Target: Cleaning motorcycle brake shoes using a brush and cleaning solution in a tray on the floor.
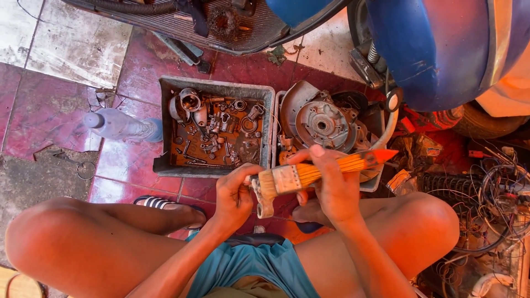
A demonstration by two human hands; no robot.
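The brush [309, 174] sits over my lap: my right hand [331, 190] clamps its orange handle, my left hand [234, 196] pinches the bristles. It seems light, with a stiff handle and soft tip, best gripped mid-handle. Small pieces in the tray [215, 87] beyond blur together, and my fingers hide the bristle ends.

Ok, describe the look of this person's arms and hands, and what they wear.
Both forearms are bare, with no sleeves in view. The left hand and right hand wear no gloves, and no rings, watch or bands show. Teal shorts cover the lap.
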